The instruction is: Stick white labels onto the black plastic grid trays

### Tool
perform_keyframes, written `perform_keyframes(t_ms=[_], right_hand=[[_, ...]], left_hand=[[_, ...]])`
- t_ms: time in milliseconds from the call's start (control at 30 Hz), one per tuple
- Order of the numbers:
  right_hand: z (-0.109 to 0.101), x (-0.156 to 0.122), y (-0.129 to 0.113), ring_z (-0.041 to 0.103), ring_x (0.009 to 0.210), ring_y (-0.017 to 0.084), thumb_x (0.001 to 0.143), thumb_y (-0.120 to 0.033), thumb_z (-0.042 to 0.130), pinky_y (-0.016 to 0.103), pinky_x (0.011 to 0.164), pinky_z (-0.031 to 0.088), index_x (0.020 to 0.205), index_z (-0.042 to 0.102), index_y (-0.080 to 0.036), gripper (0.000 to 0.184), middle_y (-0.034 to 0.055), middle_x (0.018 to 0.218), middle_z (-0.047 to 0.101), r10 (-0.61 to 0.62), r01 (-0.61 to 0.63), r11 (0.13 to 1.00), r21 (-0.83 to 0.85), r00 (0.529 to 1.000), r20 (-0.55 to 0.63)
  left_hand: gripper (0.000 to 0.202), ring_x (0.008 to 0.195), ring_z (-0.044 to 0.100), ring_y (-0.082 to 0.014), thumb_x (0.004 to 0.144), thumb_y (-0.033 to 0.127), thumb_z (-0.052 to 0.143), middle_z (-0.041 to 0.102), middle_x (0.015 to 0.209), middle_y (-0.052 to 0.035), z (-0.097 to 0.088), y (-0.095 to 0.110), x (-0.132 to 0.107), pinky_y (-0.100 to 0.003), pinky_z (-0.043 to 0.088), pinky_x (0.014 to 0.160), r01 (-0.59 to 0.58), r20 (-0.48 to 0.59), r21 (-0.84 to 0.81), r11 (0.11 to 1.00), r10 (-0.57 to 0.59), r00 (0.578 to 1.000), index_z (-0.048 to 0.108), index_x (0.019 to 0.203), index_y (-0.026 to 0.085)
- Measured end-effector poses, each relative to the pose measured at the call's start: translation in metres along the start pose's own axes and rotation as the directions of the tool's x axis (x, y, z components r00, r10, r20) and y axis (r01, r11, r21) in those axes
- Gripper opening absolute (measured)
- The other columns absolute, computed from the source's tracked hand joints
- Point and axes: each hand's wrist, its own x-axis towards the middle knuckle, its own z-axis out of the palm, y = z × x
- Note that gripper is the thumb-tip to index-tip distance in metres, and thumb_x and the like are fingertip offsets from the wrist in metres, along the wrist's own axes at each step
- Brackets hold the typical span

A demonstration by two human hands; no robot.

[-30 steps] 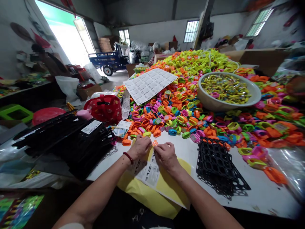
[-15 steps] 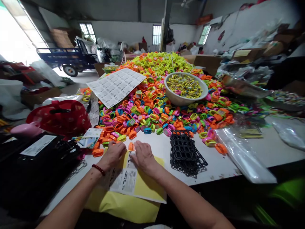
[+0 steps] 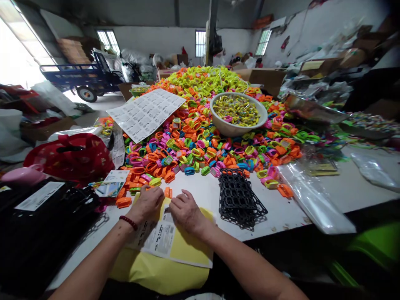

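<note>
A sheet of printed white labels on yellow backing [image 3: 183, 246] lies in front of me, over a yellow cloth or paper [image 3: 162, 273]. My left hand [image 3: 150, 203], a dark red bead bracelet at its wrist, is closed with curled fingers on the sheet's far left edge. My right hand [image 3: 187, 213] rests at the sheet's far part beside the labels, thumb and fingers drawn together. What lies between those fingertips is hidden. Just beyond and between both hands sits an orange toy watch [image 3: 168, 192]. A heap of colourful toy watches [image 3: 187, 146] spreads behind it.
A white bowl [image 3: 239, 130] of small yellow pieces and a large label sheet [image 3: 146, 113] rest on the heap. To the right are black plastic grids [image 3: 237, 196] and clear bags [image 3: 315, 200]. Left lie a red bag [image 3: 71, 156], a card [image 3: 112, 183] and a black stack [image 3: 46, 233].
My right hand has drawn back slightly from the orange toy watch to the label sheet, one finger lifting. The small white piece at its thumb no longer shows. The view has shifted slightly.
</note>
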Motion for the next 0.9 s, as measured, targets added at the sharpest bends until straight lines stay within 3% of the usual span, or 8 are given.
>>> perform_keyframes(t_ms=[167,267,333,467,533,667,767,900], right_hand=[[-0.051,-0.01,-0.031,0.055,0.103,0.02,0.09,-0.012,0.048,0.044,0.114,0.024,0.099,0.06,-0.02,0.017,0.0023,0.093,0.068,-0.078,0.132,0.959,0.251,0.974,-0.215],[-0.1,-0.02,-0.043,0.057,0.102,0.02,0.089,-0.018,0.051,0.045,0.117,0.021,0.107,0.06,-0.021,0.02,0.0019,0.094,0.068,0.014,0.093,0.88,0.465,0.975,-0.223],[-0.131,-0.026,-0.031,0.06,0.098,0.019,0.091,-0.022,0.054,0.046,0.117,0.02,0.104,0.061,-0.025,0.016,0.0,0.091,0.068,0.151,-0.029,0.832,0.554,0.973,-0.176],[-0.165,-0.039,0.052,0.062,0.088,0.018,0.091,-0.026,0.057,0.044,0.104,0.036,0.093,0.067,-0.025,0.01,0.0003,0.09,0.068,0.482,-0.371,0.734,0.569,0.875,-0.051],[-0.168,-0.046,0.108,0.061,0.081,0.018,0.089,-0.031,0.057,0.034,0.082,0.047,0.093,0.067,-0.023,0.013,0.0015,0.087,0.067,0.593,-0.527,0.642,0.557,0.802,0.075],[-0.161,-0.054,0.199,0.052,0.063,0.013,0.084,-0.034,0.056,0.025,0.059,0.041,0.087,0.063,-0.02,0.017,-0.0006,0.074,0.06,0.663,-0.682,0.513,0.521,0.7,0.264],[-0.152,-0.051,0.23,0.048,0.059,0.013,0.078,-0.032,0.054,0.024,0.056,0.038,0.084,0.064,-0.018,0.017,-0.0013,0.067,0.057,0.641,-0.713,0.513,0.478,0.689,0.339],[-0.135,-0.048,0.245,0.05,0.063,0.013,0.072,-0.029,0.056,0.024,0.058,0.039,0.079,0.065,-0.017,0.016,-0.0003,0.07,0.059,0.6,-0.704,0.52,0.484,0.704,0.38]], left_hand=[[0.03,0.08,0.056,-0.0201,0.096,0.023,0.031,0.06,0.078,-0.0026,0.007,-0.006,0.003,-0.044,0.029,0.094,-0.062,-0.038,0.044,0.997,0.063,0.997,0.056,0.081,0.021],[0.031,0.077,0.055,-0.0206,0.095,0.02,0.031,0.059,0.076,-0.0031,0.011,-0.014,0.002,-0.044,0.03,0.093,-0.043,-0.023,0.07,0.997,0.044,0.999,0.056,0.077,0.021],[0.029,0.082,0.056,-0.0229,0.095,0.02,0.033,0.062,0.082,-0.0051,0.01,-0.016,0.001,-0.046,0.03,0.093,-0.023,-0.045,0.095,0.995,0.028,0.999,0.059,0.082,0.021],[0.026,0.104,0.055,-0.0279,0.096,0.022,0.036,0.065,0.112,-0.0108,-0.001,0.004,0.008,-0.048,0.029,0.095,0.053,-0.199,0.102,0.993,-0.032,0.98,0.059,0.109,0.022],[0.025,0.105,0.056,-0.0274,0.096,0.024,0.038,0.065,0.114,-0.0109,-0.008,0.029,0.016,-0.047,0.031,0.093,0.051,-0.242,0.063,0.997,-0.035,0.97,0.058,0.11,0.021],[0.021,0.101,0.056,-0.0238,0.097,0.024,0.039,0.065,0.108,-0.0089,-0.012,0.097,0.039,-0.045,0.03,0.096,-0.093,-0.233,-0.05,0.994,0.079,0.969,0.058,0.106,0.021],[0.024,0.102,0.055,-0.0235,0.096,0.02,0.037,0.063,0.11,-0.009,-0.006,0.141,0.06,-0.045,0.031,0.096,-0.179,-0.196,-0.134,0.975,0.151,0.969,0.056,0.11,0.022],[0.034,0.11,0.051,-0.0246,0.093,0.015,0.039,0.059,0.121,-0.0104,0.008,0.18,0.089,-0.046,0.032,0.097,-0.231,-0.164,-0.203,0.952,0.199,0.966,0.052,0.122,0.023]])
